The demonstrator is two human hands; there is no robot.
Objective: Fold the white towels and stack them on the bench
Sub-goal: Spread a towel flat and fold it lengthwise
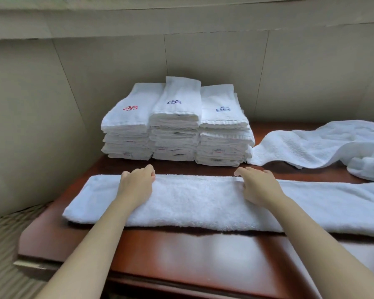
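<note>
A long white towel (194,201), folded lengthwise into a strip, lies across the reddish-brown bench (181,255). My left hand (136,184) grips its far edge left of centre, fingers curled over the fold. My right hand (259,184) grips the same far edge right of centre. Behind them, against the wall, stand three stacks of folded white towels (175,124); the left top towel bears a red emblem, the other two blue ones.
A loose, crumpled white towel (324,145) lies at the right back of the bench, touching the right stack. A beige panelled wall (95,72) closes off the back and left. Patterned carpet (2,244) shows beyond the bench's left edge.
</note>
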